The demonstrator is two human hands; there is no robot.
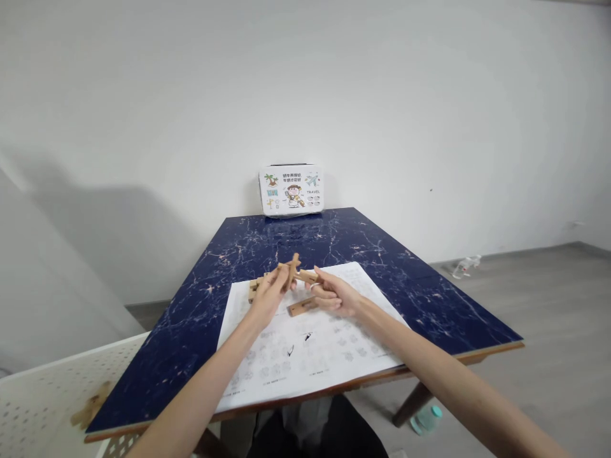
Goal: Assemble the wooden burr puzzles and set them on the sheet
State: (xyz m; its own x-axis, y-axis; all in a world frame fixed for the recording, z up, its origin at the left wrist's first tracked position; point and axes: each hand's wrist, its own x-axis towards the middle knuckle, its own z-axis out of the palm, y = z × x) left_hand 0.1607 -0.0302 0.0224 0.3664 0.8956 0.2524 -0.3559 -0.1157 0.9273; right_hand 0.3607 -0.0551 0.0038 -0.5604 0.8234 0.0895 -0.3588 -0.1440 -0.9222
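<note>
Above the printed paper sheet (305, 362), my left hand (271, 290) is closed around a few crossed wooden puzzle pieces (292, 270). My right hand (337, 294) pinches a single wooden piece (308, 277), its end close to the crossed ones; whether they touch I cannot tell. A ring shows on one right finger. Under the right fingers lies a notched wooden piece (300, 308) on the paper. Beyond my left hand sit more wooden pieces (252, 291), partly hidden by it.
The blue marbled table (191, 312) stands against a white wall. A white case with cartoon prints (292, 191) leans at its far end. At the lower left is a white perforated basket (33, 407) with wooden pieces in it. A teal-capped bottle (426, 420) is on the floor.
</note>
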